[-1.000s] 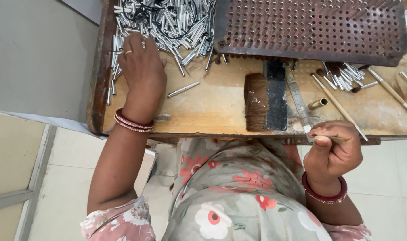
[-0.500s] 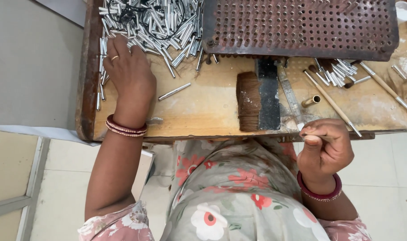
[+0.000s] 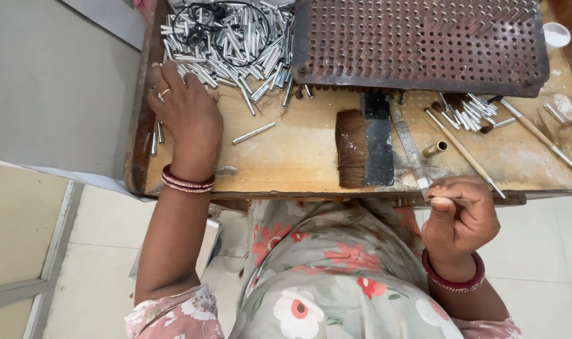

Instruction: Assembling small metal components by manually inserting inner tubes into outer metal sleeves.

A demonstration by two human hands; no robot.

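My left hand (image 3: 184, 113) rests palm down on the wooden table (image 3: 298, 160), its fingers at the near edge of a large pile of small silver metal tubes (image 3: 236, 44). One loose tube (image 3: 253, 133) lies just right of that hand. My right hand (image 3: 460, 216) hovers at the table's front edge, curled into a fist and pinching a thin metal pin between thumb and forefinger. A brown perforated metal plate (image 3: 424, 41) with many holes lies at the back of the table.
A dark bristle brush (image 3: 363, 147) lies in the middle, a flat metal blade (image 3: 410, 147) beside it. A brass ferrule (image 3: 435, 149), thin paintbrushes (image 3: 465, 150) and a smaller tube bundle (image 3: 471, 112) lie to the right. A white cap (image 3: 555, 34) is far right.
The view has shifted slightly. My left hand stays at the tube pile; my right hand keeps its pinch near the table's front edge.
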